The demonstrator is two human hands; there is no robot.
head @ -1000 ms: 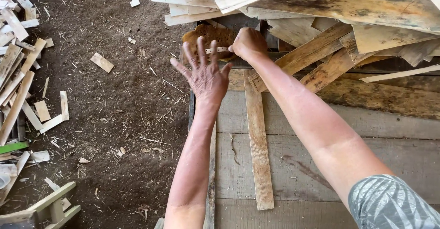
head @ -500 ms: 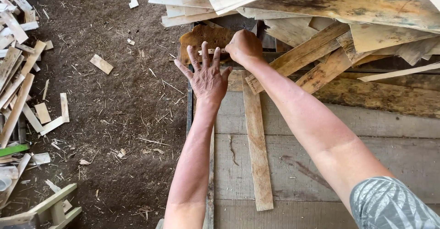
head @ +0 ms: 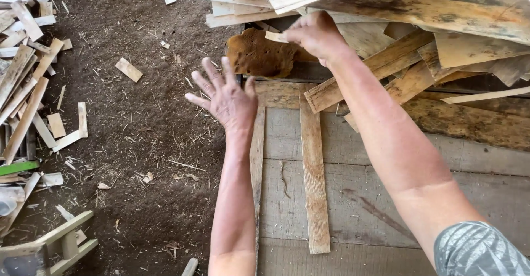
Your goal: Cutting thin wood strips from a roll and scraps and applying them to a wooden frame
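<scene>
Gripping a thin pale strip (head: 276, 36), the right hand (head: 314, 33) sits closed at the edge of the veneer pile (head: 386, 0).

Rough, ragged brown bark (head: 262, 52), pitted and curled, lies at nine o'clock of that hand, touching the strip. At twelve o'clock of the left hand (head: 226, 96), which hovers empty with fingers spread flat, it stays just apart. A long smooth slat (head: 314, 182) rests on grey boards (head: 386, 198).

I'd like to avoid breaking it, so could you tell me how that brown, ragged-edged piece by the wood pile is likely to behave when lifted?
The brown piece looks thin and irregular, with pitted, crumbly-looking edges, so it is probably light and brittle. The right hand grips it at one edge only; it seems to hold its shape, so fairly stiff. The left hand hovers open below it.
</scene>
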